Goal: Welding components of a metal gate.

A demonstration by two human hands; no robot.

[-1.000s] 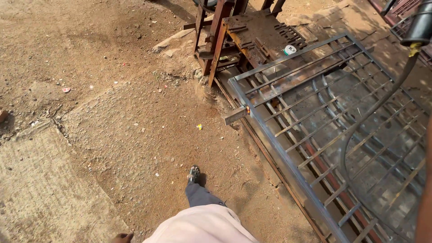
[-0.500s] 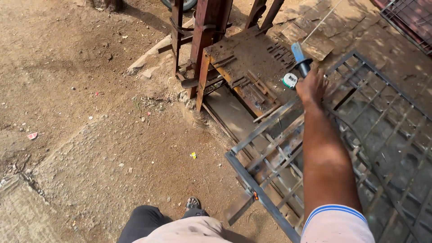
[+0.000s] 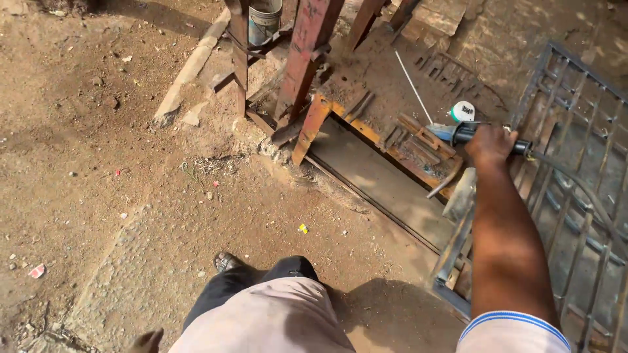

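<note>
Angle grinder (image 3: 466,129) | black body, blue head, cable trailing | right hand (image 3: 489,142) wrapped around its body | above metal grate (image 3: 575,196)

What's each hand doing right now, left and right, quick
Right hand: closed around the handle of the power tool, likely an angle grinder.
Left hand: only a sliver shows at the bottom edge; cannot be told.
</note>
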